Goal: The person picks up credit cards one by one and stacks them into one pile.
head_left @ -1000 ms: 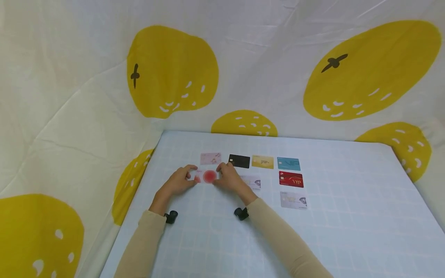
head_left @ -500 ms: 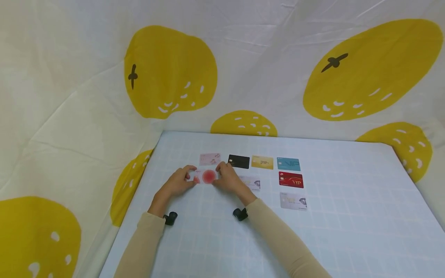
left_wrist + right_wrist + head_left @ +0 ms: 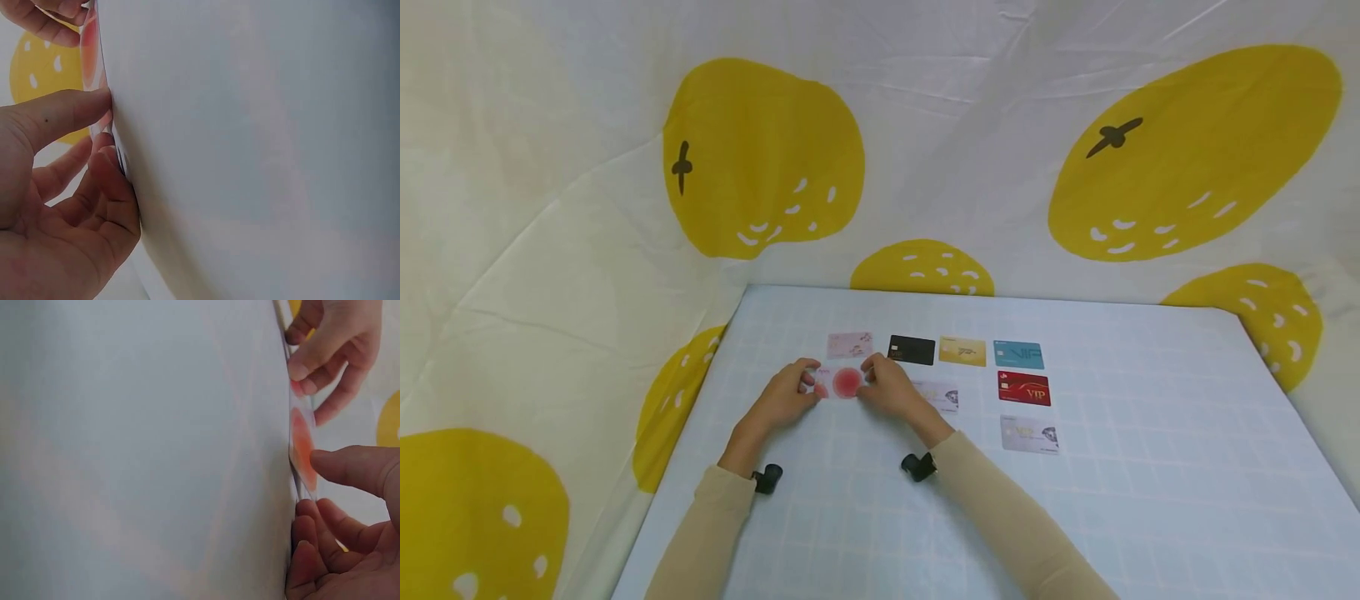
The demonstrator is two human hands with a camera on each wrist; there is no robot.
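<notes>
A pale pink card with a red circle (image 3: pixel 847 382) lies between my two hands at the left of the table. My left hand (image 3: pixel 780 397) holds its left end, thumb at the near edge and fingers curled at the far side. Its right end is in my right hand (image 3: pixel 891 388), gripped likewise. In the left wrist view the left thumb (image 3: pixel 69 111) rests on the card's edge, close over the table. The right wrist view shows the right thumb (image 3: pixel 350 467) against the card's face (image 3: pixel 302 440). A silver card (image 3: pixel 943 396) is partly hidden behind the right hand.
Just beyond the hands lies a pink flowered card (image 3: pixel 850 345). A black card (image 3: pixel 912 351), a gold card (image 3: pixel 962 352) and a teal VIP card (image 3: pixel 1018 355) continue that row. Below the teal one are a red VIP card (image 3: pixel 1024 388) and another silver card (image 3: pixel 1029 434).
The head view has shifted a little, so everything appears slightly farther left. Both hands keep their hold on the red-circle card, with no clear movement against the other cards.
</notes>
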